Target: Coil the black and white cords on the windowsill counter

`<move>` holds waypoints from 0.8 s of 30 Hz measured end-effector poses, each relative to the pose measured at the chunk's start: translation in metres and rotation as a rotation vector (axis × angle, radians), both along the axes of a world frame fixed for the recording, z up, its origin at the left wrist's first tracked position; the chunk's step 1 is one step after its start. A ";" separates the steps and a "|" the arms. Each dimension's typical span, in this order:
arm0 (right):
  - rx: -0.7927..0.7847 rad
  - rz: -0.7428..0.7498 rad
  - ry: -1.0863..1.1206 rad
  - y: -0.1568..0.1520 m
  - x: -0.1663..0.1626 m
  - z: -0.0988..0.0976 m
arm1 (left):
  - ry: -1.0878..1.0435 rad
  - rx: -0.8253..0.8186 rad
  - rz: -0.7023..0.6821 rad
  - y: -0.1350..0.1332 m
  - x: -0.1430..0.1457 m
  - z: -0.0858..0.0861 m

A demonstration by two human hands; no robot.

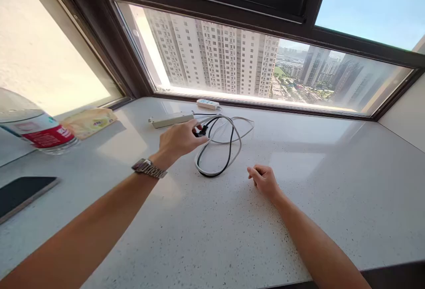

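Black cable loops beside white cable, plug pinched.

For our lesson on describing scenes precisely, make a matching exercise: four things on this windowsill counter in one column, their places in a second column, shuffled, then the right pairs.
Things
1. black plug
2. water bottle
3. small white remote
4. dark phone

Places
A. lying flat at the near left edge
B. at the fingertips of the left hand
C. close to the window frame
D. far left, beside a yellow packet

Pairs: 1-B, 2-D, 3-C, 4-A
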State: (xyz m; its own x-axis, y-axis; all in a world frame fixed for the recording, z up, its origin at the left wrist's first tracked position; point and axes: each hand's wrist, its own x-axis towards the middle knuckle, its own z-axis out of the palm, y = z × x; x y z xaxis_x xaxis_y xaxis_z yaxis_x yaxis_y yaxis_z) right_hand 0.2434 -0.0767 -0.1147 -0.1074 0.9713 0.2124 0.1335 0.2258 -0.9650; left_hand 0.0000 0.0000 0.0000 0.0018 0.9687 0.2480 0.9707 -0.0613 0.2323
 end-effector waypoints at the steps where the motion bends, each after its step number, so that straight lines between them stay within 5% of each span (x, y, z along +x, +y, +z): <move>1: -0.020 0.032 0.053 0.000 0.001 0.000 | -0.008 -0.007 -0.033 -0.015 0.010 0.006; 4: -0.129 0.138 0.314 0.003 0.006 0.004 | -0.026 -0.097 -0.223 -0.063 0.046 0.008; 9: -0.457 0.310 0.630 0.008 0.029 0.011 | 0.152 -0.164 -0.500 -0.124 0.101 -0.029; 13: -0.687 0.343 0.560 0.006 0.052 0.014 | 0.190 -0.275 -0.643 -0.148 0.125 -0.052; 18: -0.728 0.233 0.291 0.004 0.070 0.020 | 0.025 -0.325 -0.821 -0.132 0.120 -0.050; 20: -0.673 0.131 0.146 0.004 0.074 0.022 | -0.041 -0.172 -0.727 -0.110 0.107 -0.046; 24: -0.560 -0.141 -0.128 0.006 0.083 0.019 | -0.095 0.135 -0.257 -0.059 0.062 -0.051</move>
